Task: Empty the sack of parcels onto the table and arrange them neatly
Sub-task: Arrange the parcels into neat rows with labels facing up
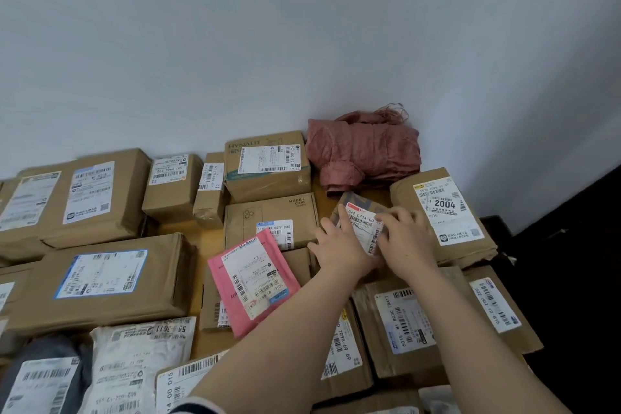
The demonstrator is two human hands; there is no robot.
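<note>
A small brown parcel (361, 216) with a white barcode label lies between both hands near the table's back right. My left hand (339, 247) holds its left edge, fingers curled under it. My right hand (408, 239) grips its right side, fingers over the label. The folded pinkish-red sack (366, 151) sits against the wall just behind. Several brown parcels lie in rows across the table (208, 235), with a pink mailer (252, 279) left of my left hand and a flat "mobile case" box (268, 215) behind it.
A large brown parcel marked 2004 (443, 215) lies right of my hands at the table's edge. White and grey mailers (134, 360) lie front left. The white wall stands close behind. Dark floor drops off to the right.
</note>
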